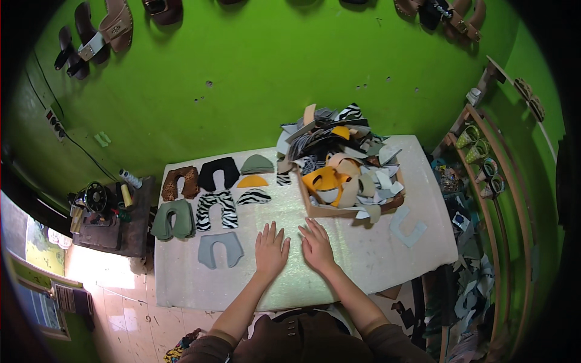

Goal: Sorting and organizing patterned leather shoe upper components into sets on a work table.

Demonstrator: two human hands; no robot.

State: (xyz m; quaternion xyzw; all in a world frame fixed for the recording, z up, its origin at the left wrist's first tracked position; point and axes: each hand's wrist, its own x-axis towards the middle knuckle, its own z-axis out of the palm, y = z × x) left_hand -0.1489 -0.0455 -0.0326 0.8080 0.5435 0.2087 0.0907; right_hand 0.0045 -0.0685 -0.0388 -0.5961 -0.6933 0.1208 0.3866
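My left hand lies flat on the white table, fingers stretched out and holding nothing. Beside it my right hand also rests palm down with its fingers out, just in front of a cardboard box heaped with cut material scraps. Left of my left hand is a light grey U-shaped piece. Beyond it lie U-shaped pieces in zebra print, green, leopard print and black. Half-round pieces sit alongside: green, yellow and zebra.
A pale U-shaped piece lies right of the box. At the left stands a sewing machine with thread spools on a dark stand. A wooden rack with sandals lines the right wall, scraps piled below. More sandals hang on the green wall.
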